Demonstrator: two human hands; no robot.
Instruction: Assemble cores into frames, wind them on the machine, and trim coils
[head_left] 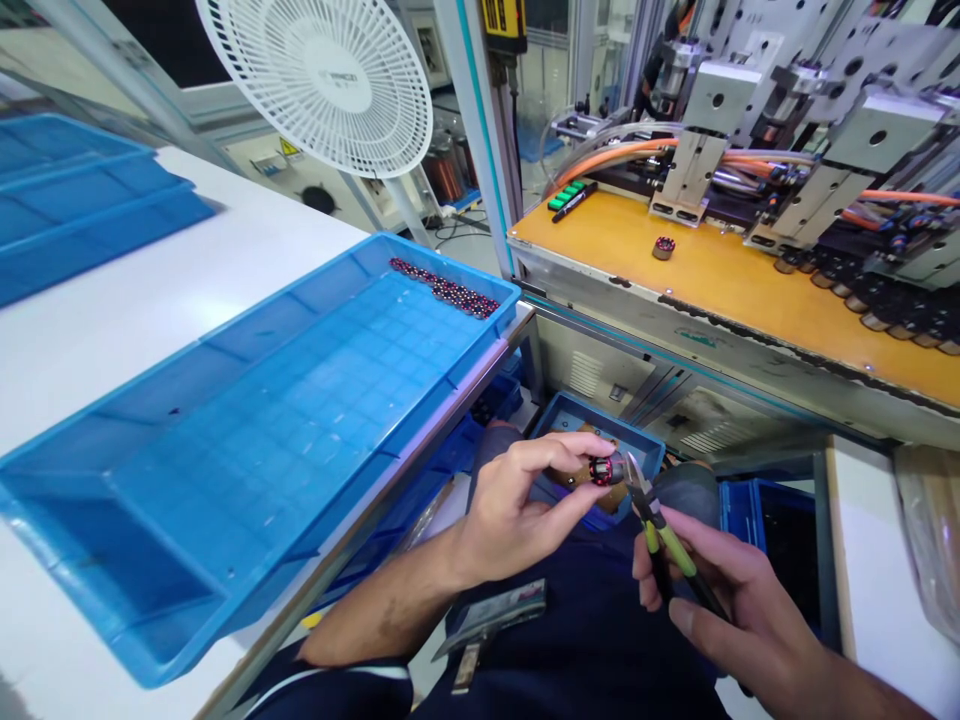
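Observation:
Between the thumb and fingers of my left hand (517,500) is a small round motor stator (604,470), dark with red-edged slots. My right hand (739,590) is wrapped round the green-and-black handles of a pair of side cutters (671,540). The cutter jaws meet the right side of the stator; whether they grip anything there is too small to tell. Below both hands, over my lap, sits a small blue bin (571,408) with bits in it, partly hidden by my left hand.
A long blue tray (300,370) on the white table at left holds rows of stators (450,290) at its far end. A white fan (337,80) stands behind it. On the orange machine bench (720,290) are one stator (663,248) and several dark cylindrical parts (877,300).

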